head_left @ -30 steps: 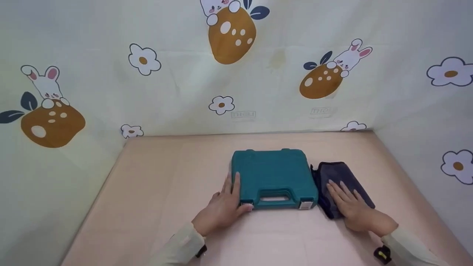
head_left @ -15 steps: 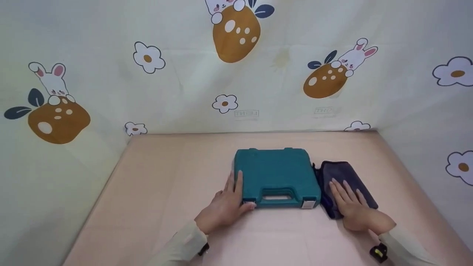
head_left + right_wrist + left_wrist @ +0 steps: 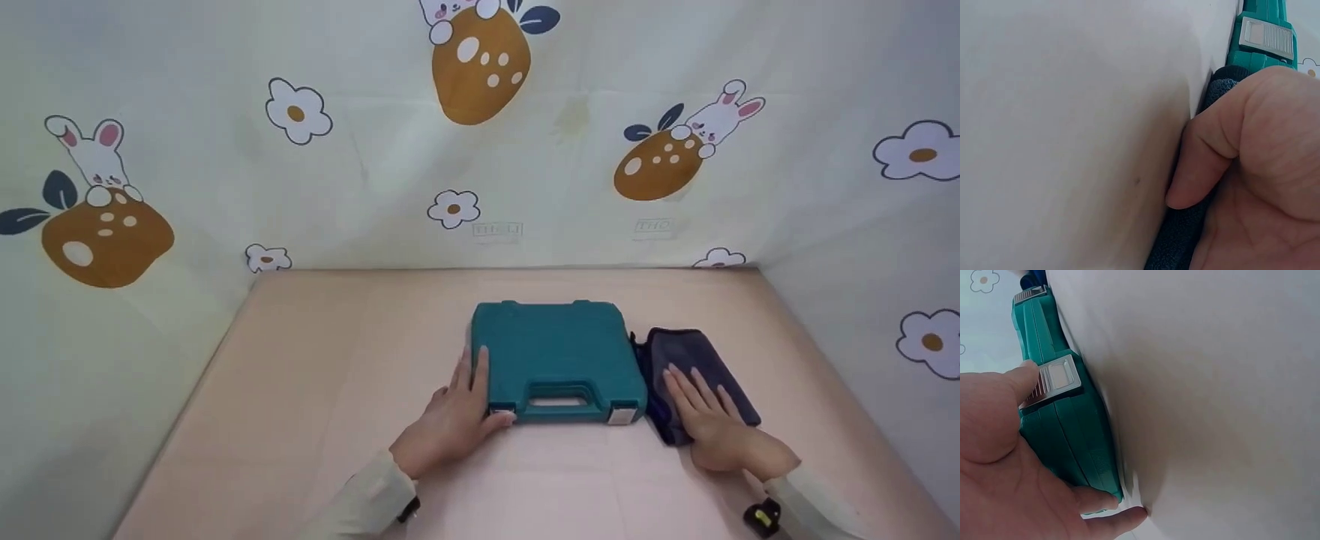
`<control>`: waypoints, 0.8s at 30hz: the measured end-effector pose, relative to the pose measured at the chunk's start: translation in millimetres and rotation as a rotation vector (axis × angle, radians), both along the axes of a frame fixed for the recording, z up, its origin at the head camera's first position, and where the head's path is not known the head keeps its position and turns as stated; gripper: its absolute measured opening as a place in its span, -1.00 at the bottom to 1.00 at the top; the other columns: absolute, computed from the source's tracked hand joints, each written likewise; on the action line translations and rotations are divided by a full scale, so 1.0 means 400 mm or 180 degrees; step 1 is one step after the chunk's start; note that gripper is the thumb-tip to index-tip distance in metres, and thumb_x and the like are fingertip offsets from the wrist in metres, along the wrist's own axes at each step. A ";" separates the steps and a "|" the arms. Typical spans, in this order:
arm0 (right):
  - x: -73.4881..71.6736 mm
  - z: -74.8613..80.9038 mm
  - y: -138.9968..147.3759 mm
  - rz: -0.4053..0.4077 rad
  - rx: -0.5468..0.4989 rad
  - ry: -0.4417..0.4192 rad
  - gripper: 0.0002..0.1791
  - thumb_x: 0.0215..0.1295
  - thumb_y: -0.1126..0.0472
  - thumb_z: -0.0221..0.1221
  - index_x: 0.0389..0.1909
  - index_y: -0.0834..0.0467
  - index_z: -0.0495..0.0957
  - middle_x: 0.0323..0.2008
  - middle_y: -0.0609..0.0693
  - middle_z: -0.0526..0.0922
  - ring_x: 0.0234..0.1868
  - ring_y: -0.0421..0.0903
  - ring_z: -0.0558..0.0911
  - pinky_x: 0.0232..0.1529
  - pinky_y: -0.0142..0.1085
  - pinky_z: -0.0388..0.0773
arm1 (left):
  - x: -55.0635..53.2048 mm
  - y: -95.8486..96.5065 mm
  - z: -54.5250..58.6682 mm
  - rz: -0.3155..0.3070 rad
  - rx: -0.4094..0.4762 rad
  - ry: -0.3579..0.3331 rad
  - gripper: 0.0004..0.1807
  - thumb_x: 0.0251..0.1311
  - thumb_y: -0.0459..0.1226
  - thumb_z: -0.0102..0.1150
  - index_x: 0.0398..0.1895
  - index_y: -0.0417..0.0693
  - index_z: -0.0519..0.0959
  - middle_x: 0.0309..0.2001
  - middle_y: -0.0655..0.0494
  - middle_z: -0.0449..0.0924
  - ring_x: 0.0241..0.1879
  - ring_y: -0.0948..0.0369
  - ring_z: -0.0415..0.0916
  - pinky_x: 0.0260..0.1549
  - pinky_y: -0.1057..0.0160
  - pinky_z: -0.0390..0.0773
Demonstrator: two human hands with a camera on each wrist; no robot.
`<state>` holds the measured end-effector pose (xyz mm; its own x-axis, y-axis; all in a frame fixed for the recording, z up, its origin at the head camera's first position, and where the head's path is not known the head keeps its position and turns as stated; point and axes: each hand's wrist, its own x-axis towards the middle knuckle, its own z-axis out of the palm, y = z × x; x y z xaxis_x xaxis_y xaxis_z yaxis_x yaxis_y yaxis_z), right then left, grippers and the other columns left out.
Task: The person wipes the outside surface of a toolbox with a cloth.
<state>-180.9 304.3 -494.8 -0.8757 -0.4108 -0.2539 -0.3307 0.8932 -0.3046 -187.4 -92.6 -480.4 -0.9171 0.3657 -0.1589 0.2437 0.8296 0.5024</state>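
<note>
A closed teal plastic carrying case (image 3: 555, 345) lies flat on the table, its handle and two metal latches toward the person. My left hand (image 3: 450, 420) rests along the case's left side with fingers extended. In the left wrist view the thumb (image 3: 1026, 379) touches the near metal latch (image 3: 1055, 379). Against the right side of the case lies a flat, dark navy fabric item (image 3: 701, 356) with darker trim and a fuzzy surface. My right hand (image 3: 716, 427) lies on top of it, fingers spread forward, its thumb (image 3: 1193, 174) down at the near edge.
A light pinkish-beige cover (image 3: 330, 360) spreads over the tabletop. Pale fabric walls (image 3: 360, 150) printed with rabbits, fruit and flowers enclose it at the back and both sides. Both wrists bear dark straps.
The head view shifts slightly. Case, navy fabric item and both hands keep their places relative to one another.
</note>
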 end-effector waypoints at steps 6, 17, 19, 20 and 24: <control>0.006 -0.007 -0.005 0.0070 -0.0069 -0.0112 0.13 -0.09 0.62 -0.04 0.58 0.33 -0.32 0.57 0.34 -0.33 0.51 0.40 -0.37 0.33 0.38 -0.46 | 0.016 -0.010 -0.007 0.0034 0.0003 -0.0090 0.15 0.37 0.28 0.03 0.64 -0.06 -0.40 0.60 -0.22 -0.49 0.55 -0.07 -0.21 0.35 -0.26 0.07; -0.021 0.013 0.057 0.0287 -0.0526 0.0024 0.03 -0.05 0.61 0.01 0.58 0.35 -0.05 0.55 0.38 -0.11 0.49 0.49 -0.19 0.29 0.47 -0.26 | 0.004 -0.043 0.013 -0.0197 0.0227 -0.0192 0.19 0.28 0.37 0.07 0.66 0.06 -0.36 0.63 -0.07 -0.45 0.57 -0.09 -0.35 0.38 -0.27 -0.01; -0.023 0.038 0.076 0.0283 -0.0668 -0.0106 -0.03 0.00 0.62 0.01 0.57 0.32 0.05 0.55 0.38 -0.08 0.48 0.49 -0.16 0.28 0.47 -0.17 | 0.006 -0.070 0.023 -0.0295 0.0256 -0.0168 0.17 0.27 0.37 0.07 0.67 0.05 -0.29 0.64 -0.04 -0.36 0.57 -0.10 -0.32 0.38 -0.26 -0.01; -0.023 0.055 0.084 0.0283 -0.0701 -0.0137 -0.05 0.01 0.62 0.00 0.56 0.30 0.10 0.54 0.38 -0.06 0.48 0.50 -0.14 0.28 0.46 -0.12 | 0.007 -0.086 0.028 -0.0348 0.0271 -0.0111 0.14 0.29 0.36 0.06 0.67 0.04 -0.24 0.63 -0.03 -0.30 0.56 -0.10 -0.28 0.37 -0.26 0.01; -0.007 0.130 0.093 0.0311 -0.0787 0.0087 -0.25 0.25 0.49 0.09 0.51 0.26 0.24 0.52 0.39 0.01 0.45 0.53 -0.01 0.24 0.46 0.04 | 0.016 -0.157 0.048 -0.0405 0.0260 0.0260 -0.02 0.36 0.29 0.05 0.65 0.00 -0.01 0.62 -0.02 -0.11 0.55 -0.08 -0.13 0.35 -0.23 0.11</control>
